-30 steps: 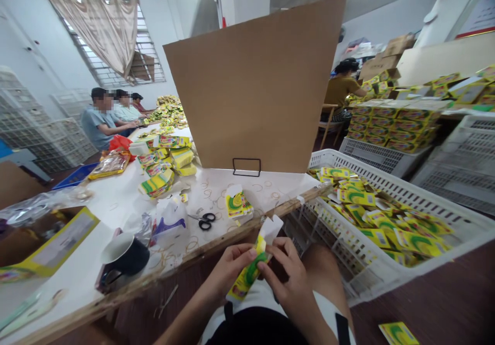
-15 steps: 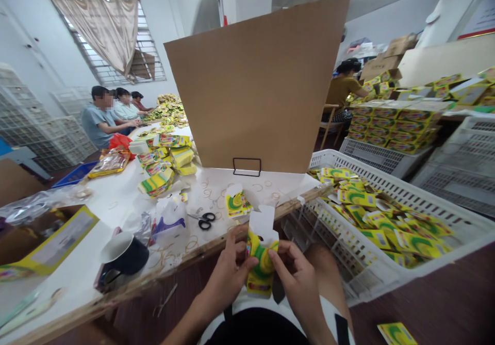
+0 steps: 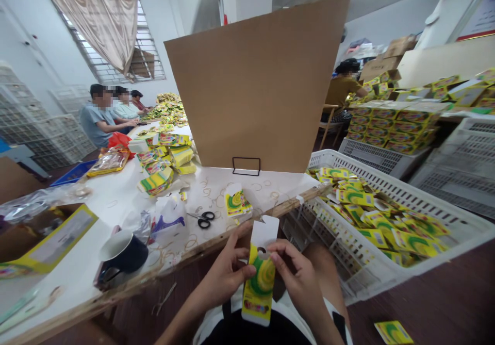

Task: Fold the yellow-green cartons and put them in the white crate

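Over my lap I hold a small yellow-and-green cardboard box (image 3: 260, 283), upright, its white top flap (image 3: 265, 230) standing open. My left hand (image 3: 228, 267) grips the box's left side, thumb on the front face. At the upper right edge, near the opening, the fingers of my right hand (image 3: 296, 270) pinch the cardboard. What the box contains, if anything, is hidden. Just beyond my hands, a few similar flat yellow boxes (image 3: 236, 202) lie on the white table (image 3: 211, 185), with black-handled scissors (image 3: 203, 219) to their left.
A white plastic crate (image 3: 433, 208) full of yellow boxes stands at my right. A tall cardboard sheet (image 3: 255, 92) rises across the table. On the left are a dark mug (image 3: 127, 255), an open carton (image 3: 54, 242) and stacked packets (image 3: 162, 159). Several people sit farther off.
The box has come lower and tipped more upright, showing more of its front. My right fingers have moved up to its top edge, while my left hand keeps its hold.
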Available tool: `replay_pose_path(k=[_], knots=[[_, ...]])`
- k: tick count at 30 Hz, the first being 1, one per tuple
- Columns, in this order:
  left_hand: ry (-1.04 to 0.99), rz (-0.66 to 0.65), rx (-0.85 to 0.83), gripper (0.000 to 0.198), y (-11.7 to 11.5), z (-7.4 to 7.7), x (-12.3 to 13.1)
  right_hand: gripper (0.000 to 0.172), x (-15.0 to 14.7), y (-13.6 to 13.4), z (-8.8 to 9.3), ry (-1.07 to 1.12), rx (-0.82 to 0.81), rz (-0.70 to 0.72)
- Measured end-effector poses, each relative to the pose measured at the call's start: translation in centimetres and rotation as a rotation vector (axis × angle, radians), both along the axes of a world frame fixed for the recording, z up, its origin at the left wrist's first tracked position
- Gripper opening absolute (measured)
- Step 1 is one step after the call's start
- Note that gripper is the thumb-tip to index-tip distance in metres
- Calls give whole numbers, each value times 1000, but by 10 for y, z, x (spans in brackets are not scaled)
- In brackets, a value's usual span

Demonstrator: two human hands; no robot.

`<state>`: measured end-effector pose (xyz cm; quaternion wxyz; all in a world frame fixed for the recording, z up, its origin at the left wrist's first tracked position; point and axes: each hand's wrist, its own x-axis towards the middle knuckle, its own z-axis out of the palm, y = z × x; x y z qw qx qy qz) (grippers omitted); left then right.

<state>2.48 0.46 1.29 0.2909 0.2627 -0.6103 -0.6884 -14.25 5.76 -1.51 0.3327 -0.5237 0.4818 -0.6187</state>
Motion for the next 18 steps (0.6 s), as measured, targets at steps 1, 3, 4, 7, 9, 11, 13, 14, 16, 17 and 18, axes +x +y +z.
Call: replay_pose_path(k=[1, 3, 4, 7, 9, 11, 13, 14, 16, 17, 18], knots=[[0, -17, 4, 70, -1, -1, 0, 20, 0, 0, -2, -40, 9, -20], [11, -36, 4, 56, -3, -3, 0, 30, -2, -1, -6, -61, 3, -53], [10, -17, -11, 49, -4, -5, 1, 28, -4, -1, -6, -28, -20, -65], [-43, 93, -126, 37, -6, -8, 1, 28, -10, -1, -6, 93, -38, -26], [-101, 132, -202, 36, -4, -8, 0, 31, -9, -1, -5, 109, 68, 31], [-147, 119, -237, 38, -2, -6, -1, 36, -5, -1, -5, 122, 175, 41], [-175, 93, -244, 41, 1, -4, -2, 32, -1, -1, -7, 158, 207, -9], [-181, 82, -241, 41, 2, -3, -2, 28, 1, -2, -8, 179, 205, -38], [-162, 77, -220, 42, 3, -3, -4, 25, 2, -3, -10, 222, 189, -90], [-140, 78, -197, 42, 3, -4, -4, 26, 3, -3, -10, 242, 174, -108], [-115, 79, -169, 43, 3, -5, -5, 27, 3, -3, -11, 259, 161, -120]])
